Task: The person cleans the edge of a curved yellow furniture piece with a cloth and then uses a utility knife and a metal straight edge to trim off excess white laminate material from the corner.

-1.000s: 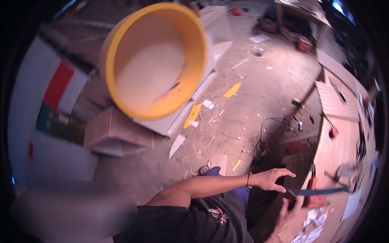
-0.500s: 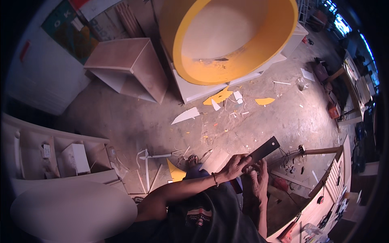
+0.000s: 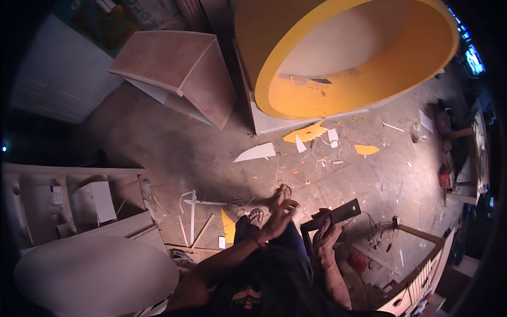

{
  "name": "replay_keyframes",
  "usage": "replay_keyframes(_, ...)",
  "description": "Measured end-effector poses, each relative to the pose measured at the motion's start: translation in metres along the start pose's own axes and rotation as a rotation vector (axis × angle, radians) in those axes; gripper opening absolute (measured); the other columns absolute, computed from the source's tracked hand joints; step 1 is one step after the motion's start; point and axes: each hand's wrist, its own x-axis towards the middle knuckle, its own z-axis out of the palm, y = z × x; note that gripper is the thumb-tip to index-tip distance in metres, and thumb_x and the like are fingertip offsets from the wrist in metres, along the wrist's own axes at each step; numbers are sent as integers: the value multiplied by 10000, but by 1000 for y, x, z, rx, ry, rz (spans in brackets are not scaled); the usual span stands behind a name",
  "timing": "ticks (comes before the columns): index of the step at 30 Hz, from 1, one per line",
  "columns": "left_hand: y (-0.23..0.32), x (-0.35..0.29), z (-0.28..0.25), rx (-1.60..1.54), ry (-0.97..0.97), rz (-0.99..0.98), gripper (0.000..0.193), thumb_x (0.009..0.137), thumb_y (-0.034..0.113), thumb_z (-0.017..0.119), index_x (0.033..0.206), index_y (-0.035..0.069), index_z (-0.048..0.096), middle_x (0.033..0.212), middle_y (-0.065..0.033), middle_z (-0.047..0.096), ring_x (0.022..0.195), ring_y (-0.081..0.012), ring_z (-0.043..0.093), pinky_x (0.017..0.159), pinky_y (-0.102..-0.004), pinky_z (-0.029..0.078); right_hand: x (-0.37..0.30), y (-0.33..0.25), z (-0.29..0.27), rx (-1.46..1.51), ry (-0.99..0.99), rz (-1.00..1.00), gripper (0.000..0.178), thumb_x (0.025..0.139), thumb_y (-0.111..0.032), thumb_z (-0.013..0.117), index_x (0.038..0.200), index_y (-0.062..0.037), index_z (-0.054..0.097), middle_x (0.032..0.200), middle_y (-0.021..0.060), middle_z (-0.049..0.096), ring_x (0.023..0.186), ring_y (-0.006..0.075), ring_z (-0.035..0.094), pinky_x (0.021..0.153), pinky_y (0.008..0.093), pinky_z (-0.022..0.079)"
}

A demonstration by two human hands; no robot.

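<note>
My right hand (image 3: 326, 239) is closed round a dark flat blade (image 3: 346, 211) with a small hole near its far right end. The blade points right and slightly away from me, in front of my body. The shape of its near end is partly hidden by my fingers and hard to tell against my dark clothing. Left of it, my left hand (image 3: 280, 219) is raised over my leg, its fingers loosely bent and apart, with nothing visible in it. My sandalled feet (image 3: 256, 215) stand on the floor just beyond.
A large yellow oval ring-shaped piece (image 3: 266, 87) stands ahead on a white base, beside a pinkish box (image 3: 163, 55). White and yellow offcuts (image 3: 256, 152) lie scattered over the floor. At left is a compartmented cabinet (image 3: 79, 169); at lower right, a wooden frame (image 3: 422, 236).
My left hand has come off the blade and moved left. The right hand still holds the blade, which now lies flatter. The whole view has shifted, with the yellow ring further right.
</note>
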Motion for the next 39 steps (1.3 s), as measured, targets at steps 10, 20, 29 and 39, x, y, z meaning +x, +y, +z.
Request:
replay_keyframes(10,-61,262,-216,504,794,182,402,945,154,777,1256,-3,577,1165,-164,679,1034,-293,677,911,-387,537,72,84,110,-246,-464,235,587,1076,-146,512,1552,38,221,721,225,673,596,427,672,515,545,487)
replay_keyframes(20,-75,329,-270,441,535,462,177,887,56,786,917,9,618,866,-148,671,800,-351,673,722,-425,517,126,61,260,-151,-472,-2,512,998,-67,589,1398,148,351,657,311,615,571,498,641,488,584,475)
replay_keyframes(29,-109,354,-302,401,392,853,181,834,-7,821,913,30,662,881,-109,702,778,-270,700,686,-369,542,236,64,360,-280,-250,-605,509,828,20,697,1285,147,515,732,113,673,479,217,616,439,345,483)
replay_keyframes(39,-142,381,-299,253,393,1106,180,899,-7,799,965,-40,635,892,-116,673,783,-120,648,683,-234,522,231,133,390,-235,116,-481,369,912,49,641,1253,132,531,909,239,671,551,371,629,520,469,478)
